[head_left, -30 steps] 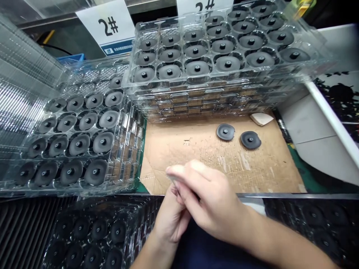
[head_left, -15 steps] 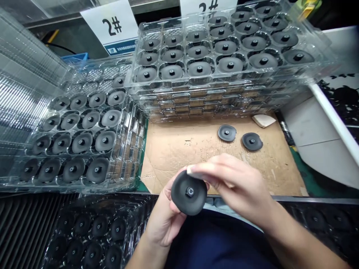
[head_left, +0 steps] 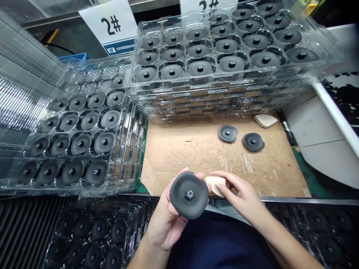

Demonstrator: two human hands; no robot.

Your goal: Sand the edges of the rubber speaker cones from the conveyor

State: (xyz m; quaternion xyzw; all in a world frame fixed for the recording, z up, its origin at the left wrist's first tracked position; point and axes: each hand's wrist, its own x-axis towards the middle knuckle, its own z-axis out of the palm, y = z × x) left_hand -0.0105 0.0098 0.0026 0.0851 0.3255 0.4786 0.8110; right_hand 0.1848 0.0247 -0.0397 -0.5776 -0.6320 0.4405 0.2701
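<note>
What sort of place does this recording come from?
Probably a factory workstation for small parts: stacked clear plastic trays holding rows of identical dark moulded discs, printed "2#" signs, and a worn cardboard sheet as the work surface.

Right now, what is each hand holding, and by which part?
The left hand cups a dark grey disc from behind at its rim, central hub facing up. The right hand holds a beige pad by its right end.

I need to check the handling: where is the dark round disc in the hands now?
In the head view, the dark round disc rests in the left hand, over the front edge of the cardboard sheet, beside the pale pad held in the right hand.
</note>
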